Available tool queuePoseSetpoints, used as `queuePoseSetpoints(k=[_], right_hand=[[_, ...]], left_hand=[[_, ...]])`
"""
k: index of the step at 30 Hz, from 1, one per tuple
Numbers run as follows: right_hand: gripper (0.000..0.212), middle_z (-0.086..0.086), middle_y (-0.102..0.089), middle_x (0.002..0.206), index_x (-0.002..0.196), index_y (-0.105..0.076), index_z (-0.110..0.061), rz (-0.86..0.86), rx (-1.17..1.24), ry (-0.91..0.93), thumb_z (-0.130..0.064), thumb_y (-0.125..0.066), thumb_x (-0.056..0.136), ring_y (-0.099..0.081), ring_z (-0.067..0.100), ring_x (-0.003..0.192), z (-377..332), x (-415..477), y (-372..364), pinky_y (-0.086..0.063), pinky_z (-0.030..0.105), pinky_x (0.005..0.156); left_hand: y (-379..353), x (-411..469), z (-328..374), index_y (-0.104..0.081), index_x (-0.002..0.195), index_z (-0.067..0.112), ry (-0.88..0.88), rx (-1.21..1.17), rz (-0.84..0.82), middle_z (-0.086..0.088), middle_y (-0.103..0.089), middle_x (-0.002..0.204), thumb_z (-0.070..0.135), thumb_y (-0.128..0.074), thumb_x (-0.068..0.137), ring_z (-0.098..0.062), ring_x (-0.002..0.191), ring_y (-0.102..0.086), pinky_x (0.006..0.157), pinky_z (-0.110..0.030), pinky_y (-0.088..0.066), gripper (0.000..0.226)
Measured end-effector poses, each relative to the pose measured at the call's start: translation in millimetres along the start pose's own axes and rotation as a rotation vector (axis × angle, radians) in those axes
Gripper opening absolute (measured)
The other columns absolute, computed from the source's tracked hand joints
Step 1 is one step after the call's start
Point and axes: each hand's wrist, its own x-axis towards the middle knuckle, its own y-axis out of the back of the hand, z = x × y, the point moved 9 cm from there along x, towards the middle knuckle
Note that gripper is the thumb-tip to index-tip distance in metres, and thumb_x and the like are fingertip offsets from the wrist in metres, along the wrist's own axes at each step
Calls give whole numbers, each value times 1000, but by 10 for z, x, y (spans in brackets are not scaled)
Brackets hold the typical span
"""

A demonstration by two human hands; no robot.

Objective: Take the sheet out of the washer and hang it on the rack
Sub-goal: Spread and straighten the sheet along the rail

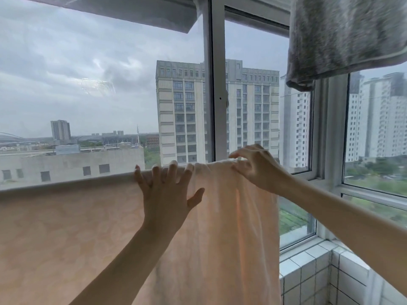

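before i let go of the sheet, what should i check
1. Sheet over the rack: ok, its top fold runs across; the rack itself is hidden under it.
2. Left grip steadying: ok, fingers spread flat against the sheet at the fold.
3. Right grip hold: cannot tell, fingers bent at the fold, blurred.
4. Spread even: not ok, cloth is bunched under the right grip.
5. Clear of the towel: ok, it hangs above, apart.
6. Bottom hem: cannot tell, out of view.
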Motion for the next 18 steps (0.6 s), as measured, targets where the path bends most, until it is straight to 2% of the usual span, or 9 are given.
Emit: queuePoseSetpoints(k=[3, 7, 8, 11, 13, 15, 18], right_hand=[[23, -8, -66, 111, 113, -66, -24, 16, -7, 59, -32, -62, 92, -55, 10, 105, -190, -33, -82, -41, 29, 85], [19, -6, -71, 102, 108, -71, -20, 81, 26, 64, -26, -66, 90, -62, 11, 96, -252, -15, -91, -48, 26, 87], [18, -5, -72, 99, 105, -72, -19, 93, 38, 60, -23, -68, 89, -63, 10, 93, -263, -3, -88, -48, 22, 86], [13, -4, -75, 87, 94, -76, -17, 174, 47, 52, -11, -70, 85, -58, -4, 77, -298, 6, -9, -36, -4, 73], [14, -3, -74, 79, 88, -77, -15, 212, 61, 39, -4, -68, 85, -53, -7, 73, -305, -3, 45, -29, -9, 69], [15, 0, -72, 75, 86, -76, -14, 215, 29, 28, -4, -65, 87, -49, -3, 59, -321, -9, 33, -27, -10, 69], [22, -2, -72, 75, 84, -73, -17, 194, 17, -14, -3, -58, 90, -52, 0, 59, -268, 8, 2, -35, -4, 68]], left_hand=[[6, -7, -8, -55, 129, 26, 3, 1, 5, -8, -56, 125, 67, -30, 87, -37, 108, -52, 103, -70, -20, 64], [26, -21, -25, -56, 128, 25, -6, 11, 34, -9, -57, 126, 67, -34, 87, -38, 106, -53, 102, -70, -23, 63], [29, -23, -30, -56, 128, 25, -6, 8, 40, -9, -57, 126, 66, -35, 87, -38, 106, -53, 102, -70, -23, 62], [26, -24, -50, -56, 128, 25, 0, 3, 51, -9, -57, 125, 67, -33, 88, -37, 106, -52, 102, -70, -22, 63], [24, -36, -56, -56, 128, 24, -4, 0, 67, -9, -57, 125, 67, -32, 88, -38, 106, -52, 102, -71, -21, 63], [23, -49, -60, -55, 129, 24, -6, 7, 79, -9, -57, 124, 67, -31, 89, -38, 107, -51, 103, -71, -19, 63], [19, -63, -66, -54, 130, 25, -7, 11, 77, -9, -56, 124, 67, -30, 90, -38, 108, -50, 104, -71, -16, 63]])
